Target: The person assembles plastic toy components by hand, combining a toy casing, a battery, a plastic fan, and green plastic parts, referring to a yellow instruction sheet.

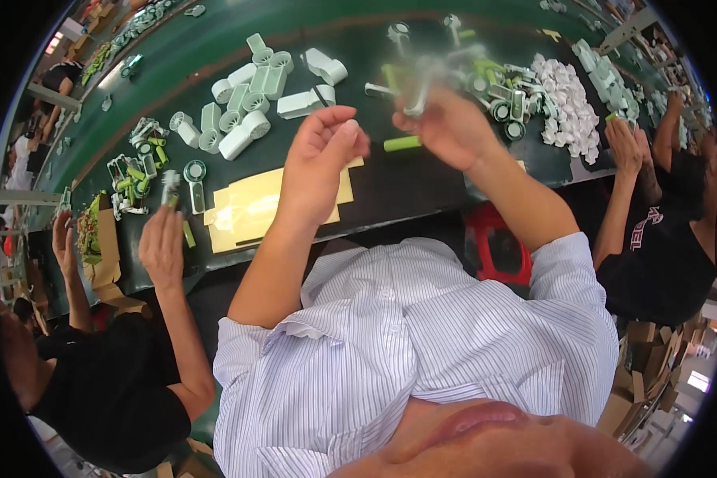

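Note:
My left hand (320, 167) is raised above the table with its fingers curled and the thumb against them. A thin dark strip (320, 97) shows just beyond its fingertips; whether the hand grips it I cannot tell. To the right, my right hand (454, 127) is closed round a pale green plastic part (421, 94), smeared by motion. Beneath that hand lies a lime green cylinder (401, 144). Pale green fan housings (255, 88) with round grilles are heaped beyond my left hand. Yellow sheets (251, 203) lie stacked under my left wrist.
At the right are a pile of small white parts (566, 107) and fan pieces with lime cylinders (506, 95). More fan parts (139, 163) lie left, near a co-worker's hand (162, 247). Another co-worker's hand (625, 147) is at the right. A red stool (498, 243) stands under the table edge.

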`<state>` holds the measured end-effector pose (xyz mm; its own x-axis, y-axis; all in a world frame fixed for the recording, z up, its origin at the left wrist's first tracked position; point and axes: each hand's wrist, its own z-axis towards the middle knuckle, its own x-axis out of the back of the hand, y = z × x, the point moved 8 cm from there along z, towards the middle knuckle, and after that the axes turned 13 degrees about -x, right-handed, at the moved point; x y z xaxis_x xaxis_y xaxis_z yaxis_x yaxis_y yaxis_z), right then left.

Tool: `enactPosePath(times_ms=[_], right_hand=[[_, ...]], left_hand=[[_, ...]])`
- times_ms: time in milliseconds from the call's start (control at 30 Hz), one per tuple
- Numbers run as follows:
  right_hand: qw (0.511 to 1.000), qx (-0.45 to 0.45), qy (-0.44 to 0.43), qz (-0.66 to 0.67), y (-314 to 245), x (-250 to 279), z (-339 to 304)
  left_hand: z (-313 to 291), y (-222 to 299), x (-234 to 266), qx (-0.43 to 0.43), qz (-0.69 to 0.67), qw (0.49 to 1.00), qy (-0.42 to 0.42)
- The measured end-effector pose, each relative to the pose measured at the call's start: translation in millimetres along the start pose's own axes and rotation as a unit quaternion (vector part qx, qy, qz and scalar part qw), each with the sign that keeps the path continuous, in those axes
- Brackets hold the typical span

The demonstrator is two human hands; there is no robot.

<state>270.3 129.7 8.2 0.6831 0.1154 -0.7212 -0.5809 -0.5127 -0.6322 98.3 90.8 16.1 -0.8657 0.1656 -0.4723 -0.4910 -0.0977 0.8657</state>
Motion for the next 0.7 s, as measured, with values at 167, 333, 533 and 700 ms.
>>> enactPosePath(times_ms=[167,333,533,700], right_hand=[[0.995,0.001,-0.052,0.089,24.4,-6.6,-9.5],[0.989,0.099,-0.004,-0.11,13.1,4.5,-44.7],[0.916,0.124,-0.111,-0.364,-34.0,5.4,-95.3],[0.842,0.027,-0.197,-0.502,42.1,-63.4,-89.8]], left_hand=[[-15.6,-14.6,-29.7,-0.09,0.226,0.959,-0.147],[-34.0,-6.0,-22.6,-0.006,0.278,0.952,-0.124],[-50.7,57.2,-50.5,-0.189,0.486,0.824,-0.224],[-50.3,60.8,-78.5,-0.184,0.471,0.802,-0.318]])
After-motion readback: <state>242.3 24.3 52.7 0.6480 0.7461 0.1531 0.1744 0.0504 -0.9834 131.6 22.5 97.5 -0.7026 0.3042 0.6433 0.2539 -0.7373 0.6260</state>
